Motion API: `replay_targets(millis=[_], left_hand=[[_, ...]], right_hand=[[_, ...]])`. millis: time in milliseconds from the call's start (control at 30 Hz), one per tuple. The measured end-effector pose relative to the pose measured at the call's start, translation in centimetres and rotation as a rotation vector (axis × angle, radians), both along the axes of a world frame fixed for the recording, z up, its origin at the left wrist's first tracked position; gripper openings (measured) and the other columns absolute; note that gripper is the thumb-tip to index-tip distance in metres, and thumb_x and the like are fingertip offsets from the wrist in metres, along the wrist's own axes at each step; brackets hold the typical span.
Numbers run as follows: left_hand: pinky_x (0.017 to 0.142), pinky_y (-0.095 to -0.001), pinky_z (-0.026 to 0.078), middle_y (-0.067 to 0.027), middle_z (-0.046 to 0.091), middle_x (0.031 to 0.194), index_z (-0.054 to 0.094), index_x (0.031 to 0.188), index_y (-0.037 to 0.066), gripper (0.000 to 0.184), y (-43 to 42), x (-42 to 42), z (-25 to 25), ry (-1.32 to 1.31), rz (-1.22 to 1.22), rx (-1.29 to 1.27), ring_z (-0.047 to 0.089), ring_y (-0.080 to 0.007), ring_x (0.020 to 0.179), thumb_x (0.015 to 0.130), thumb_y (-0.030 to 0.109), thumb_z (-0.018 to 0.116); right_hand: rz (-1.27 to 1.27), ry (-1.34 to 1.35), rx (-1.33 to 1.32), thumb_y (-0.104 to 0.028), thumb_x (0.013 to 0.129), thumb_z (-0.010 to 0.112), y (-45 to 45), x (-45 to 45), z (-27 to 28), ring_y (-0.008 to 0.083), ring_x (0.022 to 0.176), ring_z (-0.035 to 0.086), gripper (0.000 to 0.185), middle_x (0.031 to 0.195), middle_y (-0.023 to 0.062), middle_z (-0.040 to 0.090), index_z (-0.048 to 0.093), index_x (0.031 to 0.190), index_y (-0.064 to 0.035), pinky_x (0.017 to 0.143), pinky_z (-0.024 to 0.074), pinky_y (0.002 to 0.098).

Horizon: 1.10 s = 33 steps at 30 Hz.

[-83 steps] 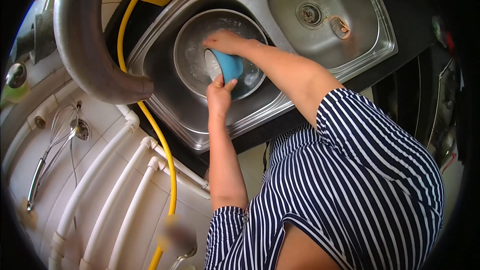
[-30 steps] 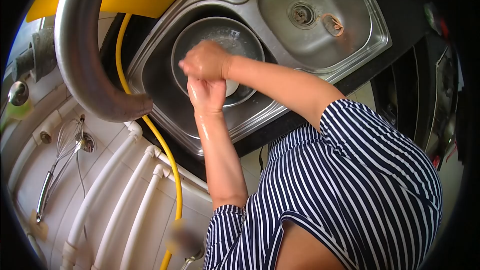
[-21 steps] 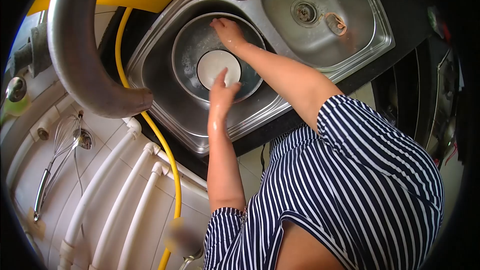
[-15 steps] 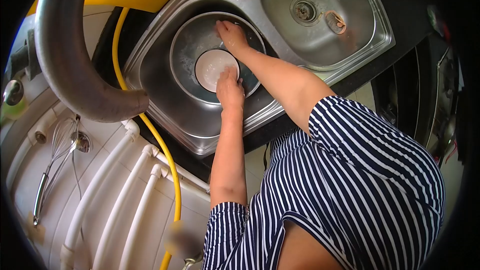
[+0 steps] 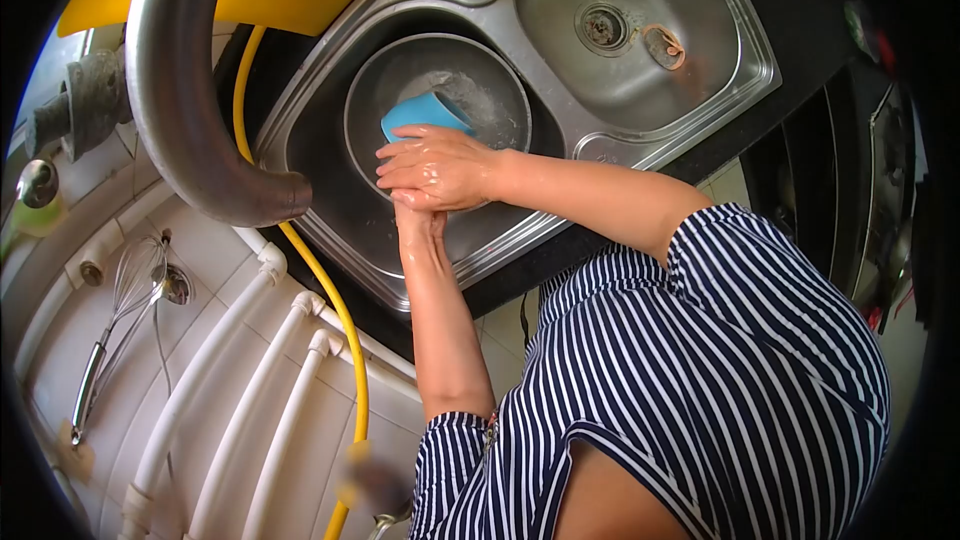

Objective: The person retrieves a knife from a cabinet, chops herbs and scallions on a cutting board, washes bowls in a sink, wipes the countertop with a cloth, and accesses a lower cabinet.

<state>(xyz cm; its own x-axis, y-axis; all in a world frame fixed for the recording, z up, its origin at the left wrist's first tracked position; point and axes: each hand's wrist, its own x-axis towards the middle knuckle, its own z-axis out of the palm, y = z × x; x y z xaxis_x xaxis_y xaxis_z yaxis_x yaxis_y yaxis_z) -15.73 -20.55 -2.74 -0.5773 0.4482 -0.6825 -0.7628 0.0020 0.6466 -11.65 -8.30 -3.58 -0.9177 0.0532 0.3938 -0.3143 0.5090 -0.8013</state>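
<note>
A small bowl, blue outside, is tipped on its side over a round metal basin, with its outer wall facing up. My left hand reaches up to the bowl from below; its fingers are hidden under the other hand, and it appears to hold the bowl. Laid across it, my right hand is wet, its fingers stretched out and slightly apart against the near side of the bowl. Whitish water or suds show in the basin.
The basin stands in the left sink bowl. In the right sink bowl, a small grey-brown object with an orange loop lies near the drain. A curved metal pipe, yellow hose and whisk are at the left.
The bowl has turned from showing its white inside to showing its blue outside. My right hand has moved from the basin's far side down over my left hand, which has shifted slightly left.
</note>
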Motion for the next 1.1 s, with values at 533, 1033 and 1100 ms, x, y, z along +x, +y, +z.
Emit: replay_targets(millis=[533, 1033, 1100], left_hand=[[0.117, -0.0455, 0.038, -0.0136, 0.055, 0.143, 0.049, 0.14, 0.0, 0.05, 1.9, 1.6, 2.8, 0.251, 0.35, 0.392, 0.053, -0.0268, 0.131, 0.098, 0.021, 0.067], [0.084, -0.0245, 0.046, -0.0026, 0.071, 0.101, 0.067, 0.118, -0.004, 0.027, 1.2, 4.1, 3.0, 0.621, -0.201, -0.372, 0.055, -0.0081, 0.09, 0.096, 0.011, 0.071], [0.084, -0.0258, 0.046, -0.0044, 0.071, 0.099, 0.065, 0.119, -0.005, 0.027, 1.4, 4.2, 3.8, 0.541, -0.344, -0.564, 0.055, -0.0091, 0.087, 0.097, 0.009, 0.068]], right_hand=[[-0.296, -0.469, -1.79, -0.048, 0.106, 0.04, -0.4, -2.1, -1.4, 0.0206, 0.121, 0.059, 0.054, 0.132, 0.0101, 0.063, 0.06, 0.135, -0.0069, 0.105, 0.0459, 0.035], [-0.513, -0.902, -0.547, -0.043, 0.096, 0.056, 2.9, -0.4, 1.3, 0.0378, 0.081, 0.071, 0.05, 0.089, 0.0242, 0.072, 0.073, 0.092, 0.0044, 0.081, 0.0539, 0.0456], [-0.622, -0.809, -0.482, -0.038, 0.094, 0.059, 2.7, -0.5, 0.3, 0.0427, 0.088, 0.069, 0.042, 0.092, 0.0253, 0.071, 0.075, 0.092, 0.0003, 0.086, 0.0528, 0.048]])
